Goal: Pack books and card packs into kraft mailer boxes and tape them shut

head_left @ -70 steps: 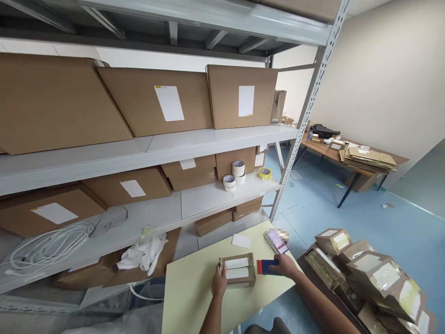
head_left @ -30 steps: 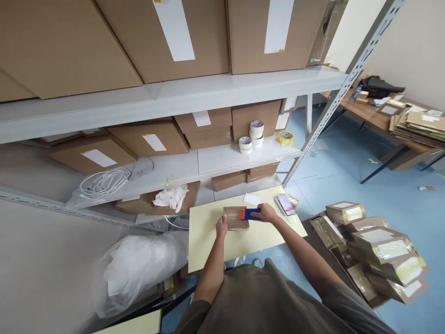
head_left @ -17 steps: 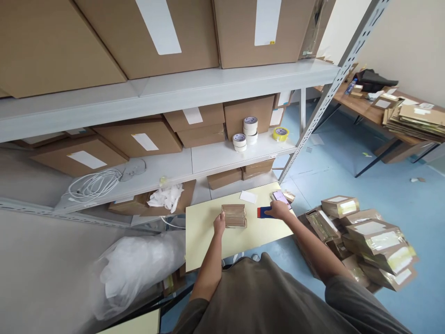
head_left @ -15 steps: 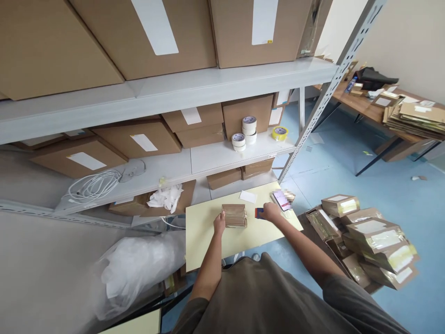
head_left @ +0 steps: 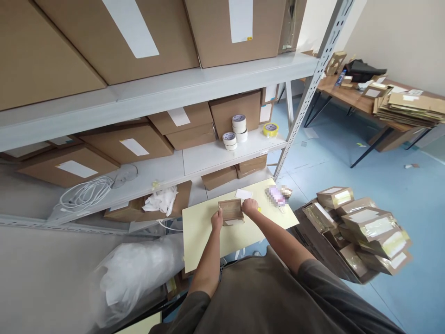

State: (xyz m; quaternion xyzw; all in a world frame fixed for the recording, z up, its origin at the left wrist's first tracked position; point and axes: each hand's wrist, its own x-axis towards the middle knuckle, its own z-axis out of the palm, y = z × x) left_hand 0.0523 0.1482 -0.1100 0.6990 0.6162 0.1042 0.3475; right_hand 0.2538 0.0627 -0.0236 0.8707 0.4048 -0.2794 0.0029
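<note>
A small cardboard box rests on the pale yellow tabletop. Its upper side looks like a shallow hollow with raised edges. My left hand is closed on the box's left edge, thumb on top. Across from it, my right hand is closed at the upper right edge of the box, its fingertips partly hidden. A small yellow bit shows beside my right wrist, too small to name. Behind the box lies a white paper slip. A blurred-out phone lies at the table's far right.
A metal shelf with large cartons stands in front. Tape rolls and a coiled white cable sit on its middle level. Taped boxes are piled on the right; a plastic-wrapped bundle lies on the left.
My right hand has moved left from beside the box to its right edge. The dark blue and red item it held no longer shows. The box's hollow side now faces up. The view has shifted.
</note>
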